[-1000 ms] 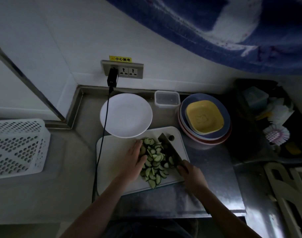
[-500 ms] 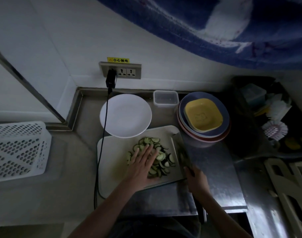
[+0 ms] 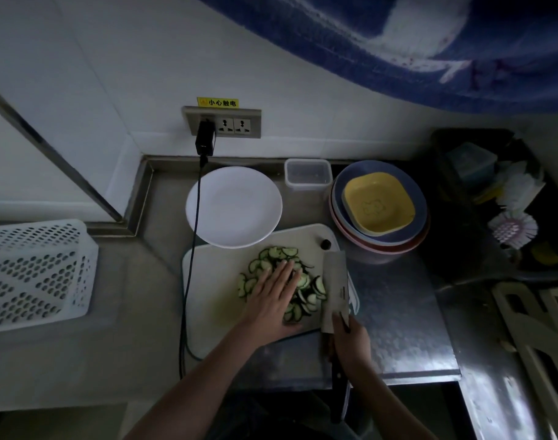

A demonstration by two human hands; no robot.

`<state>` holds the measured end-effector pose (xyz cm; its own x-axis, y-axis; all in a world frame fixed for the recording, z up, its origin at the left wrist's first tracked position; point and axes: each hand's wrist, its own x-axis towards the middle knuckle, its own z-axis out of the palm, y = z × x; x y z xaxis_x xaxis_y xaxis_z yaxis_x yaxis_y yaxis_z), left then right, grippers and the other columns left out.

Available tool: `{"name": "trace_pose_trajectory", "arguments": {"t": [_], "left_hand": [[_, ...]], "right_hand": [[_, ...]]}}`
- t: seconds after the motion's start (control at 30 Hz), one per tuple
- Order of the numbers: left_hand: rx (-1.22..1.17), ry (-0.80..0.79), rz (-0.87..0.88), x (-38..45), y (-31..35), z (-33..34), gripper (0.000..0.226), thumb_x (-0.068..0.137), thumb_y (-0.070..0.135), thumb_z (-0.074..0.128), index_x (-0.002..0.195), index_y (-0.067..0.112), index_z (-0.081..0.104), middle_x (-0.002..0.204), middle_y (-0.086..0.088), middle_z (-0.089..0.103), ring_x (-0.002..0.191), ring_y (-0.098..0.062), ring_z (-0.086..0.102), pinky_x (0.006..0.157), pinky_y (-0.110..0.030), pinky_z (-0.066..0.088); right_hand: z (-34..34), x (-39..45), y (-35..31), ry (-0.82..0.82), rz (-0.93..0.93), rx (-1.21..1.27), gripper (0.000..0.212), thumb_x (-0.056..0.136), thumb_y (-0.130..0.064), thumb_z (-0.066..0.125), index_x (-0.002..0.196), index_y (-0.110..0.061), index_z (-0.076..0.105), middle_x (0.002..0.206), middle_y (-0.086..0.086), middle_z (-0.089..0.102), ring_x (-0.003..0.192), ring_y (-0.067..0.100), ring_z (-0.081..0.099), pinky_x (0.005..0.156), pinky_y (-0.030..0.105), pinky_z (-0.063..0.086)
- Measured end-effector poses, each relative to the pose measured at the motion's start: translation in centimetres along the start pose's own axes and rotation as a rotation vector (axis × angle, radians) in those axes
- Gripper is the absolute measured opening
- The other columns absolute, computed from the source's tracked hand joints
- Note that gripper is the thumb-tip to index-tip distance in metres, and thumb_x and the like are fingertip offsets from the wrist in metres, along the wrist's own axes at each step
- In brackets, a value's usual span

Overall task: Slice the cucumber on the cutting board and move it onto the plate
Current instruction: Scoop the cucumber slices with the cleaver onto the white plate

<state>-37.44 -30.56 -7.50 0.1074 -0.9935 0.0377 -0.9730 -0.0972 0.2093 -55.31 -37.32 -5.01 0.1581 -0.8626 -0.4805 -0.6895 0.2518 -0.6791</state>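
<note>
The cutting board [image 3: 217, 300] was white, and the cucumber slices [image 3: 306, 281] on it were pale green with dark green rims. At its 12 o'clock the round plate [image 3: 236, 208] was plain white. At 2 o'clock a yellow square dish [image 3: 379, 204] sat in a blue plate [image 3: 419, 201] over a pink one. The cleaver [image 3: 335, 290] blade was grey steel. The bench [image 3: 398, 312] was dull silver with a dimpled pattern. At 9 o'clock the white basket [image 3: 33, 274] was perforated with round holes.
</note>
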Motion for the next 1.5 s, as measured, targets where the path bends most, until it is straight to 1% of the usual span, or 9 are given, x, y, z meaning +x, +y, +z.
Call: {"name": "trace_pose_trajectory", "arguments": {"t": [0.17,0.3,0.47,0.63,0.87,1.1,1.3,1.4,1.5], "left_hand": [[0.003,-0.052,0.006,2.8,0.6,0.6,0.099,0.076,0.077,0.039,0.147,0.009,0.024,0.152,-0.018,0.026,0.142,-0.033,0.021,0.114,-0.047,0.015],[-0.07,0.066,0.026,3.5,1.5,1.3,0.078,0.083,0.059,0.039,0.145,0.011,0.035,0.147,-0.016,0.037,0.139,-0.032,0.027,0.115,-0.046,0.021],[-0.157,0.244,0.037,4.5,1.6,2.5,0.054,0.09,0.04,0.045,0.131,0.007,0.054,0.132,-0.009,0.054,0.13,-0.024,0.039,0.11,-0.042,0.027],[-0.246,0.379,0.01,5.4,2.3,1.7,0.044,0.091,0.032,0.048,0.123,0.003,0.059,0.124,-0.011,0.059,0.118,-0.026,0.05,0.103,-0.046,0.04],[-0.243,0.471,-0.026,7.2,1.5,-0.7,0.039,0.093,0.03,0.046,0.116,0.002,0.062,0.118,-0.011,0.06,0.115,-0.024,0.05,0.105,-0.045,0.037],[-0.156,0.539,-0.118,9.8,-4.4,-4.3,0.037,0.091,0.027,0.043,0.109,0.001,0.063,0.111,-0.013,0.062,0.107,-0.028,0.055,0.109,-0.043,0.03],[-0.081,0.461,-0.272,11.6,-11.1,-5.6,0.041,0.089,0.031,0.039,0.106,0.002,0.062,0.104,-0.014,0.064,0.1,-0.031,0.059,0.107,-0.046,0.034],[-0.096,0.393,-0.281,12.3,-13.2,-4.8,0.036,0.091,0.031,0.04,0.099,0.004,0.062,0.098,-0.014,0.064,0.095,-0.032,0.059,0.105,-0.047,0.035],[-0.109,0.283,-0.354,12.5,-14.9,-4.3,0.042,0.095,0.035,0.031,0.1,0.005,0.06,0.102,-0.014,0.063,0.1,-0.033,0.057,0.105,-0.045,0.032]], "right_hand": [[0.9,-1.5,-1.3,-0.013,-0.055,0.046,0.04,0.102,-0.024,0.039,0.075,-0.001,0.057,0.049,0.003,0.053,0.033,0.001,0.05,0.034,0.011,0.031],[2.2,-1.5,-2.1,-0.035,-0.079,0.075,0.038,0.102,-0.027,0.037,0.079,-0.006,0.058,0.057,0.005,0.059,0.039,0.002,0.053,0.038,0.013,0.036],[3.2,-0.9,-2.1,-0.005,-0.119,0.065,0.034,0.101,-0.029,0.038,0.074,-0.02,0.056,0.07,-0.002,0.062,0.062,0.009,0.055,0.057,0.021,0.037],[2.5,-0.7,-2.6,0.018,-0.19,0.041,0.034,0.101,-0.028,0.04,0.073,-0.021,0.057,0.064,-0.007,0.059,0.058,0.002,0.054,0.051,0.012,0.037],[3.1,0.6,-4.4,-0.012,-0.181,0.128,0.04,0.1,-0.039,0.036,0.07,-0.02,0.054,0.052,-0.002,0.053,0.046,0.016,0.049,0.05,0.032,0.036],[4.8,2.7,-12.3,-0.106,-0.351,0.059,0.035,0.103,-0.028,0.034,0.081,-0.016,0.059,0.074,0.001,0.062,0.067,0.016,0.056,0.056,0.027,0.036],[9.4,6.5,-17.5,-0.2,-0.339,0.018,0.047,0.102,-0.036,0.03,0.082,-0.008,0.061,0.081,0.017,0.064,0.08,0.033,0.063,0.072,0.04,0.05],[10.6,7.7,-18.0,-0.208,-0.26,-0.008,0.048,0.101,-0.042,0.03,0.086,-0.01,0.062,0.092,0.021,0.067,0.087,0.035,0.064,0.077,0.038,0.051],[10.8,8.4,-17.6,-0.249,-0.211,0.014,0.05,0.099,-0.041,0.029,0.082,-0.008,0.062,0.078,0.019,0.063,0.08,0.037,0.065,0.079,0.048,0.054]]}}
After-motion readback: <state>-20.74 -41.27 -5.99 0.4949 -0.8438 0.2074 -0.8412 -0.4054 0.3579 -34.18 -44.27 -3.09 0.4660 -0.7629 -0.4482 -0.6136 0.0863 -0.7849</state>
